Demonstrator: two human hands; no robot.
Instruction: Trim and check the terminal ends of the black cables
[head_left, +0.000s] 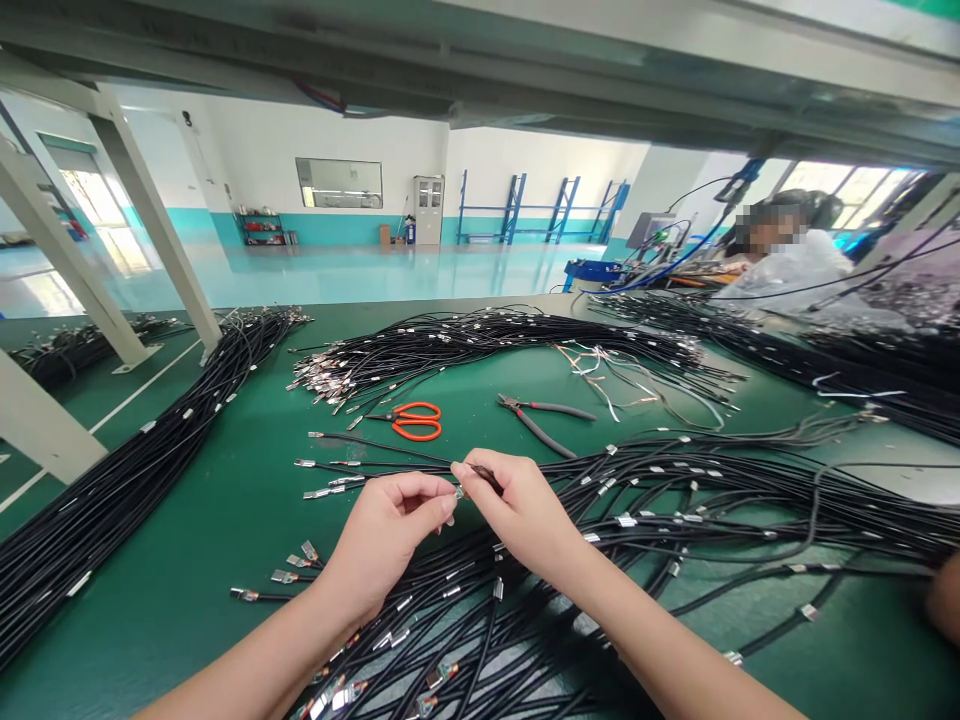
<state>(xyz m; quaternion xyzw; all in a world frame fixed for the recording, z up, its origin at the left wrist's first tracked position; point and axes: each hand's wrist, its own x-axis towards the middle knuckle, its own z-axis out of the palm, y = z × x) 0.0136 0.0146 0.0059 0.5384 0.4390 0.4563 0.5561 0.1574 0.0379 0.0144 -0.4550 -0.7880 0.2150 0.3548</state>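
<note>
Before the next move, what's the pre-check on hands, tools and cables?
1. Left hand on the small part: ok, pinched at the fingertips.
2. Right hand gripping the dark item: ok, though what it is stays unclear.
3. Small part's alignment: cannot tell, mostly covered.
4. Scissors clear of both hands: ok, lying beyond them.
5. Pliers' handles together: not ok, spread apart.
6. Cables nearby untangled: not ok, strands cross.

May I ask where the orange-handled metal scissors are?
In the head view, the orange-handled scissors lie left of centre on the green tabletop, left of the grey-handled pliers and beyond the left hand.
</note>
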